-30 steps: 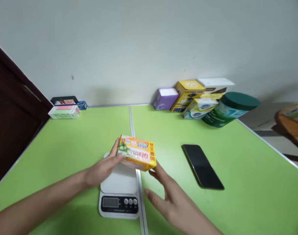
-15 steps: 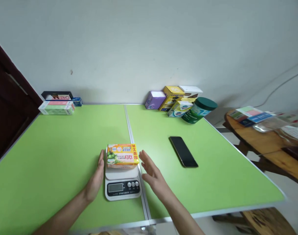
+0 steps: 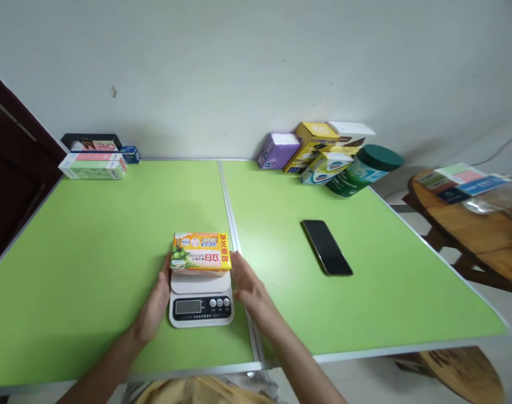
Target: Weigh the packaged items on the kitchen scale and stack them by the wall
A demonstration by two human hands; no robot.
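Note:
An orange and yellow pack of laundry soap (image 3: 201, 255) lies flat on the white platform of a digital kitchen scale (image 3: 201, 284). The scale's display (image 3: 188, 306) looks blank. My left hand (image 3: 155, 306) is upright along the left side of the pack and scale, fingers stretched forward. On the opposite side, my right hand (image 3: 253, 292) has its fingers extended close to the pack's right end. Whether the fingertips touch the pack or the scale cannot be made out. A black smartphone (image 3: 327, 247) lies on the table to the right.
Small boxes (image 3: 93, 165) stand at the table's back left. By the wall at the back right are a purple pack (image 3: 278, 151), yellow boxes (image 3: 312, 143) and a tilted green tub (image 3: 363, 171). A metal seam (image 3: 228, 210) divides the green table (image 3: 112, 235). A wooden stand (image 3: 444, 219) is at right.
Both hands have drawn in closer to the sides of the soap pack and scale. The camera view has shifted slightly. The pack still rests on the scale.

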